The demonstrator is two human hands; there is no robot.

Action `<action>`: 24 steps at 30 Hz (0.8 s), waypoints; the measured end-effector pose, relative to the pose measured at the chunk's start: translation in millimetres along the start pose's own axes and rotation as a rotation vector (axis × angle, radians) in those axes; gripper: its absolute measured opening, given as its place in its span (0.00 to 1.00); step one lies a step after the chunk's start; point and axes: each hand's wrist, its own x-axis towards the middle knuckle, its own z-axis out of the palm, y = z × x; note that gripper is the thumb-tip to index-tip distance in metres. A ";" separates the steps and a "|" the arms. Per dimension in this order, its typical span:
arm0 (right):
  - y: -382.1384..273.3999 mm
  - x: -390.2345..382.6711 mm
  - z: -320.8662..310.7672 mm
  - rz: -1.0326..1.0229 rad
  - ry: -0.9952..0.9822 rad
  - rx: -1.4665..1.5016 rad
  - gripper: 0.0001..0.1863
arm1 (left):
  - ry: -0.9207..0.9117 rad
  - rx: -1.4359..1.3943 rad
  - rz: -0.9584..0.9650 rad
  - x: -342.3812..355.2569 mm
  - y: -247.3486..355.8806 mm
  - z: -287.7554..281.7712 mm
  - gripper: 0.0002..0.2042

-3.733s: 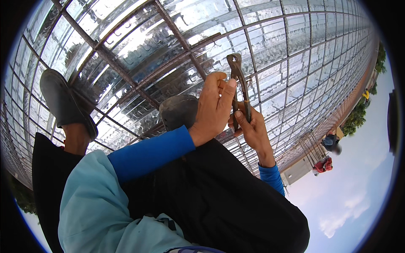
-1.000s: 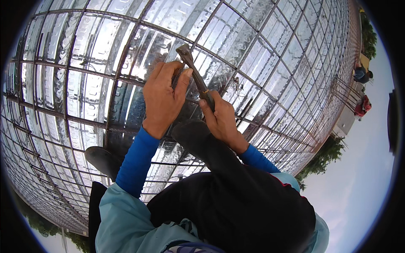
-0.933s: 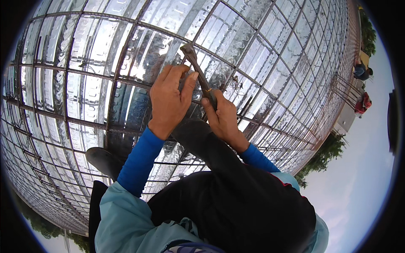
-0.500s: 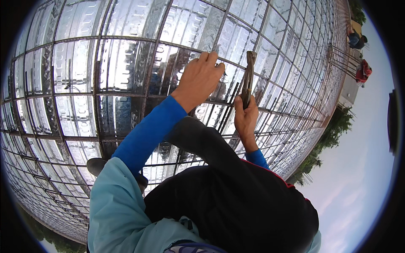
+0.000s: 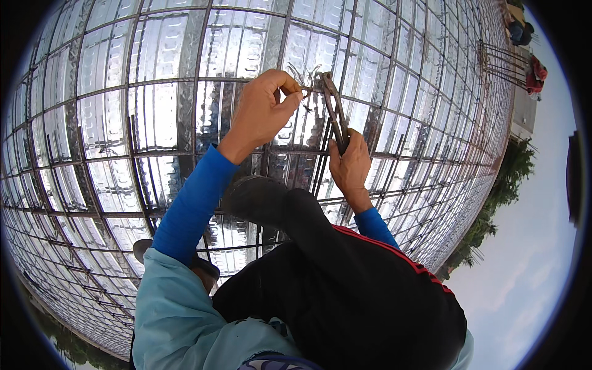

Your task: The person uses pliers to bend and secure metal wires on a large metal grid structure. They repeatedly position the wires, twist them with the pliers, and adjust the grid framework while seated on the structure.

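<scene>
My left hand [image 5: 262,111] pinches a bundle of thin, bent tie wires [image 5: 302,83] above the rebar grid [image 5: 234,80]. Just right of it, my right hand [image 5: 350,163] grips the handles of long steel pliers [image 5: 334,108], their head upright beside the wires; whether the jaws touch a wire I cannot tell. Beneath lies shiny ribbed metal decking [image 5: 163,43]. My dark shoes [image 5: 250,200] rest on the mesh below my hands, partly hidden by my black trousers.
The rebar mesh spreads to every side over the decking. At the far right are a co-worker in dark clothing [image 5: 521,34], a red-clothed shape [image 5: 534,77], protruding bars [image 5: 496,65], trees [image 5: 512,172] and the sky.
My left hand has taken hold of the wire bundle, which earlier lay on the mesh, and moved left with it. The pliers' head has moved left toward the wires. The view has turned slightly.
</scene>
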 end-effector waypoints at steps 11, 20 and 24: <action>-75.8 71.7 -84.1 0.061 -0.236 0.912 0.21 | 0.001 -0.161 -0.126 -20.6 46.9 11.1 0.05; -81.8 103.2 -81.2 0.106 -0.491 1.320 0.10 | 0.035 -0.480 -0.215 -25.9 49.9 17.1 0.05; -89.4 92.6 -69.9 0.106 -0.317 1.508 0.09 | 0.165 -0.978 -0.251 -33.8 46.3 32.1 0.03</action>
